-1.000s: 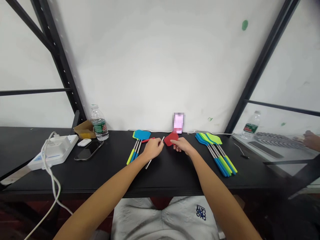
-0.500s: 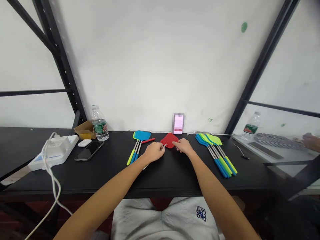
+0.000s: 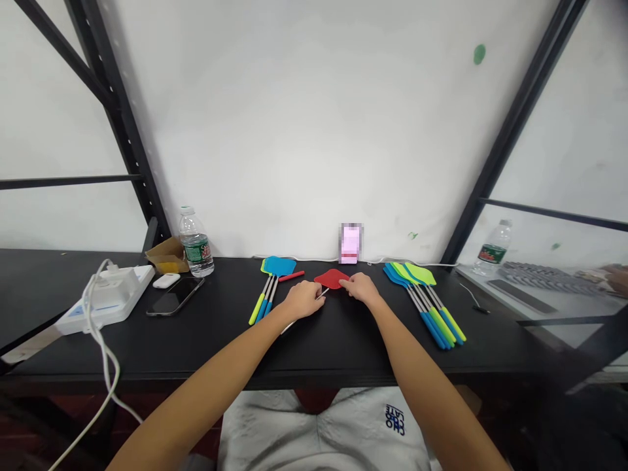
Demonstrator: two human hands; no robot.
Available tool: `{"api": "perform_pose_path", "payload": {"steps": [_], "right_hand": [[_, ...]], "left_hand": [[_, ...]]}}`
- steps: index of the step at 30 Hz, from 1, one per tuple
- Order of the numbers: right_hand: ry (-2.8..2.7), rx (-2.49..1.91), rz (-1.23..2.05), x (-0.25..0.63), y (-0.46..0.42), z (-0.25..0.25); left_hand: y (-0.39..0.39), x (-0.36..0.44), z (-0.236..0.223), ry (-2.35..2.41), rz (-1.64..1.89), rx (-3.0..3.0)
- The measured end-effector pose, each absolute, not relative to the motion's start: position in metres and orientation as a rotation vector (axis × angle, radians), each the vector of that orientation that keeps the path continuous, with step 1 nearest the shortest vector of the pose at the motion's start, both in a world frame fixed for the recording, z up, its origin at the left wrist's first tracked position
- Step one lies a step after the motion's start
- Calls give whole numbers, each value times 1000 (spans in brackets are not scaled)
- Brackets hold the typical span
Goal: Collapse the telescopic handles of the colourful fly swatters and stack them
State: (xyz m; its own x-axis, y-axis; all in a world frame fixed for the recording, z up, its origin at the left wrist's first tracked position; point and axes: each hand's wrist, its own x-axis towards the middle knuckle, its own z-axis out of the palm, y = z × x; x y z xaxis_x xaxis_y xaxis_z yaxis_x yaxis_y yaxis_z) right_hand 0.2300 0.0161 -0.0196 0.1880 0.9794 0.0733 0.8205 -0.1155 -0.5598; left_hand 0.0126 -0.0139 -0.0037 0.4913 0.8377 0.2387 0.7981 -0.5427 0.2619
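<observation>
My left hand [image 3: 303,300] grips a thin metal rod [image 3: 301,311], whose tip reaches towards a red fly swatter head [image 3: 330,279] lying on the black table [image 3: 206,347]. My right hand [image 3: 362,288] pinches the right corner of that head with its fingertips. A short red handle piece [image 3: 291,276] lies behind my left hand. To its left are blue fly swatters [image 3: 278,265] with blue and lime handles. Further right lies a stack of blue and lime swatters [image 3: 417,273], apart from both hands.
A water bottle [image 3: 196,243], a black smartphone [image 3: 174,296], an earbud case [image 3: 165,280] and a white power strip [image 3: 105,297] stand at the left. A pixelated upright phone [image 3: 350,243] stands at the wall. At far right, another person's hand [image 3: 618,280] is near a keyboard [image 3: 549,278].
The red swatter head has turned flatter and moved back towards the wall. My hands have drawn closer together, and the rod now points into the head's near edge.
</observation>
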Motion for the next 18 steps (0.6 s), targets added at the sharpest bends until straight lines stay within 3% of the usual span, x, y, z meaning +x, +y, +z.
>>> {"api": "perform_pose_path", "payload": {"steps": [18], "right_hand": [[-1691,-1915,427,226,11,-17]], "left_hand": [[-15,13,-2,1426,469,2653]]}}
